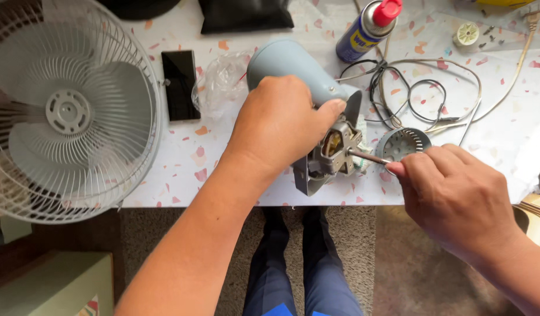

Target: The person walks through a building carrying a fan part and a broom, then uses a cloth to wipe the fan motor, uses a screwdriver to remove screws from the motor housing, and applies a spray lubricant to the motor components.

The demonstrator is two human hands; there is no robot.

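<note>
The left hand (279,120) clasps the grey fan motor housing (293,70) lying on the speckled table (182,158), exposed motor (334,149) facing right. The right hand (457,193) pinches a screwdriver (369,157) whose tip meets the motor, beside a round vented cap (403,142).

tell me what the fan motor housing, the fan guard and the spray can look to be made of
Fan motor housing: likely moulded plastic, a smooth matte grey-blue shell with soft highlights. Fan guard: looks like thin wire, coated white, in radiating spokes. Spray can: probably metal, a glossy blue cylinder with a red cap that looks plastic.
</note>
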